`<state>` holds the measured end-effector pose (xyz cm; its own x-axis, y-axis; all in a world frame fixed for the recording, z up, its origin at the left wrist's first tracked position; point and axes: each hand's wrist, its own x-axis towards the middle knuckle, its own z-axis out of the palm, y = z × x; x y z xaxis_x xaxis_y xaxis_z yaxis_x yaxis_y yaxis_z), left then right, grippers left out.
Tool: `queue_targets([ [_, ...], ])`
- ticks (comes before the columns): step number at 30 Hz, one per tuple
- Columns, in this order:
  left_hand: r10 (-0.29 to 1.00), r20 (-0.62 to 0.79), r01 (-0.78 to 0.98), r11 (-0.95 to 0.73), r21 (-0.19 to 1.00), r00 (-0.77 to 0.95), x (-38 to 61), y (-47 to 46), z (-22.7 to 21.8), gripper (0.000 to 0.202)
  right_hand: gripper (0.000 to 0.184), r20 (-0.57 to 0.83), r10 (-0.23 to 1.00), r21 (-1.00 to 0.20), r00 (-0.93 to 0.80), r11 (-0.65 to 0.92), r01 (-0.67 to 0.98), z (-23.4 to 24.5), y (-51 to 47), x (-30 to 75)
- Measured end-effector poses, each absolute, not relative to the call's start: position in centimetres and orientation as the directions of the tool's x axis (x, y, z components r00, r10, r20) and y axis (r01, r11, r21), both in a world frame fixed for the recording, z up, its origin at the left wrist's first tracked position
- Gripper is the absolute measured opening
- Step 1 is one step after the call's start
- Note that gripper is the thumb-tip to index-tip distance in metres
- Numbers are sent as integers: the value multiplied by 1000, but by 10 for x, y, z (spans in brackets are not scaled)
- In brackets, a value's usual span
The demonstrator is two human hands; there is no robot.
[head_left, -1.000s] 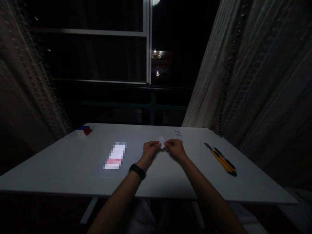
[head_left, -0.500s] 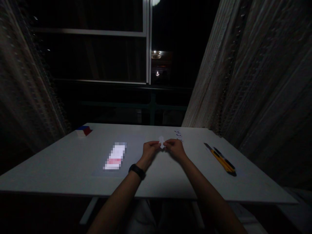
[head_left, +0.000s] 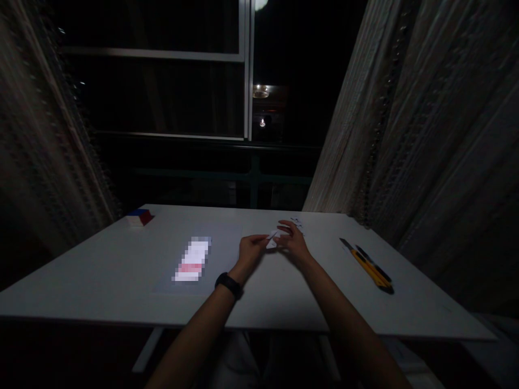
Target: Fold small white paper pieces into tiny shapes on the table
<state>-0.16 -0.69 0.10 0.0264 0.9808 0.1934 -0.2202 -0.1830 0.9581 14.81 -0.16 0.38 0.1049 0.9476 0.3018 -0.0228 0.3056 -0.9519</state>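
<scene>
Fingers of my left hand (head_left: 252, 248) pinch paper (head_left: 272, 242); at its three o'clock my right hand (head_left: 297, 246) is wide, so paper may slip.

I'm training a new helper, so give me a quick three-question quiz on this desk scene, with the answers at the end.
1. True or false: the yellow knife lies to the right of the lit phone.
2. Which wrist wears the black band? A) left, B) right, C) both.
3. Fill in: the left hand pinches a small piece of white ____.

Key: 1. True. 2. A. 3. paper.
</scene>
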Motion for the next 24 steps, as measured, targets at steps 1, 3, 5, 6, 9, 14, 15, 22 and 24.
queue_targets([
  [1, 982, 180, -230, -164, 959, 51, -2, -7, 1, 24, 58, 324, 943, -945, 72, 326, -13, 4, -1, 149],
  [3, 985, 143, -264, -113, 958, 97, -1, -8, -1, 25, 44, 320, 947, -947, 13, 320, 6, 2, 0, 151],
  [5, 986, 110, -295, -68, 953, 129, -1, -9, -2, 27, 29, 281, 960, -960, 2, 281, 5, 1, 1, 151],
  [6, 984, 101, -303, -53, 951, 145, -1, -10, -2, 28, 26, 260, 966, -966, 13, 260, -5, 1, 1, 150],
  [9, 976, 97, -289, -36, 957, 197, -2, -10, -3, 27, 21, 183, 982, -981, 48, 186, -57, 2, 0, 150],
  [14, 969, 100, -256, -40, 966, 224, -3, -9, -4, 27, 19, 116, 991, -986, 60, 123, -116, 7, -3, 149],
  [15, 969, 97, -259, -36, 965, 228, -3, -9, -4, 27, 20, 121, 991, -985, 54, 126, -116, 8, -4, 149],
  [22, 976, 57, -276, 2, 961, 208, -2, -11, 0, 25, 23, 138, 990, -985, -12, 136, -109, 4, -4, 147],
  [24, 980, 53, -273, 1, 962, 192, -1, -11, 0, 24, 21, 133, 991, -985, -9, 131, -116, 3, -4, 146],
])
